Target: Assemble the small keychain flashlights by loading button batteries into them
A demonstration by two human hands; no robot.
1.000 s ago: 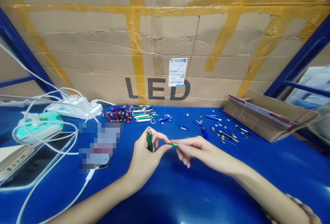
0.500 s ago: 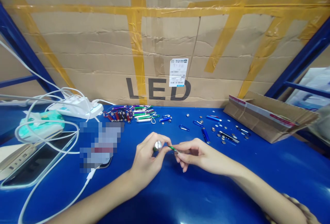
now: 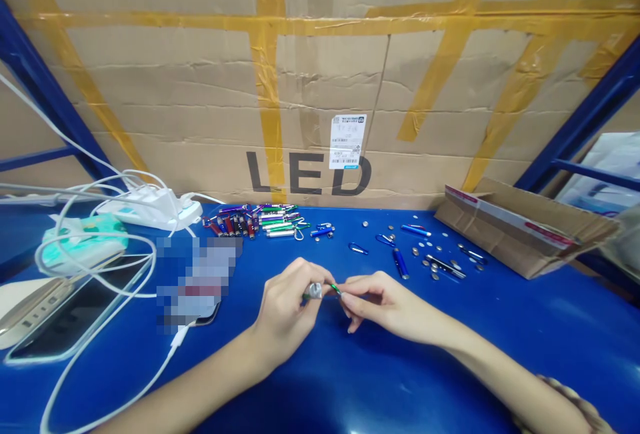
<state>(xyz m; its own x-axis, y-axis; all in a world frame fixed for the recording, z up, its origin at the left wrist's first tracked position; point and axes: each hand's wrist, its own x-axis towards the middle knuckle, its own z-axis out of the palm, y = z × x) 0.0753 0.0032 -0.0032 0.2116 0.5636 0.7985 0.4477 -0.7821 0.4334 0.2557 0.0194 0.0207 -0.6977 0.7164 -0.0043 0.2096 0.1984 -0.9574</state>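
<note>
My left hand (image 3: 287,307) is closed round a small flashlight (image 3: 314,291), whose silver end sticks out between thumb and fingers; most of its body is hidden. Between both hands shows a green carabiner clip (image 3: 335,289), pinched by the thumb and forefinger of my right hand (image 3: 383,301). The clip lies against the left fingertips, and whether it is joined to the flashlight I cannot tell. Beyond my right hand, a blue flashlight tube (image 3: 401,264) and a blue carabiner (image 3: 358,249) rest on the blue table (image 3: 350,381).
Several coloured keychain flashlights (image 3: 280,226) are heaped at the back. Scattered button cells (image 3: 435,277) and dark tubes (image 3: 445,266) lie right of centre, before an open cardboard box (image 3: 520,234). White cables (image 3: 150,296), a phone (image 3: 75,314) and a tissue pack (image 3: 83,244) occupy the left.
The flashlight in my left hand has turned, so its silver end now points more to the right. My right fingers and the green clip have shifted slightly left, closer to the left hand.
</note>
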